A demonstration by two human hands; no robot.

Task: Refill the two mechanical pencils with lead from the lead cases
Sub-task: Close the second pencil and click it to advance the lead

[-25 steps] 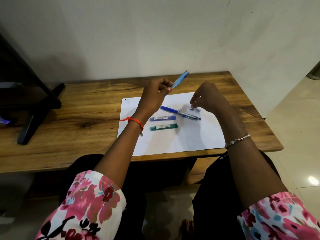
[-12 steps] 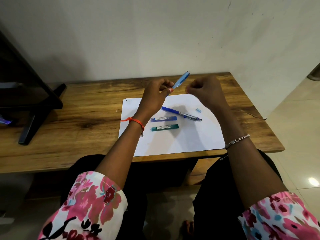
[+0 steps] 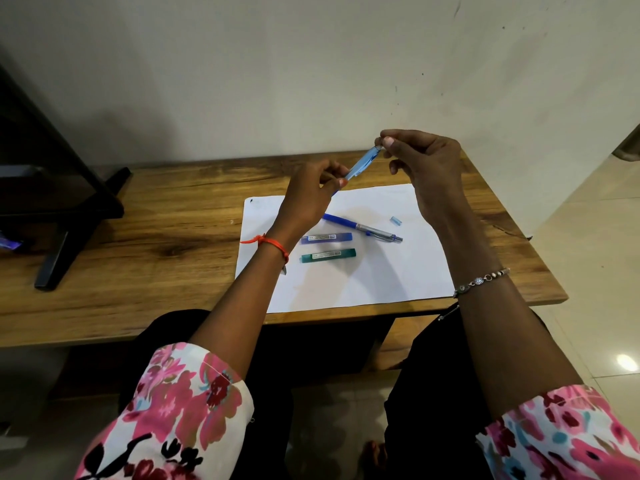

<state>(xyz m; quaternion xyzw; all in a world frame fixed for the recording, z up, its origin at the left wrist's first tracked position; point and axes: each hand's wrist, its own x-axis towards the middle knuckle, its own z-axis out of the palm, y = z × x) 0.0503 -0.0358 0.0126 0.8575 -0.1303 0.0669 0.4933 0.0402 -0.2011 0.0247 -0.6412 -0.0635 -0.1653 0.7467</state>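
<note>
My left hand [image 3: 311, 199] grips a light blue mechanical pencil [image 3: 362, 163] by its lower part and holds it tilted up to the right above the table. My right hand [image 3: 420, 164] pinches the pencil's top end between thumb and forefinger. A dark blue and silver mechanical pencil [image 3: 362, 227] lies on the white paper sheet [image 3: 381, 271]. Near it lies a small light blue cap [image 3: 396, 221]. Two lead cases lie side by side on the paper: a blue lead case [image 3: 326, 238] and, closer to me, a green lead case [image 3: 328, 255].
The paper lies on a wooden table [image 3: 156, 237] against a white wall. A black stand [image 3: 65, 216] sits on the table's left end. The table's right edge meets tiled floor [image 3: 595, 271]. My knees are under the near edge.
My right hand left the small cap on the paper, rose, and now pinches the top end of the light blue pencil. My left hand kept holding the pencil, lifting it slightly.
</note>
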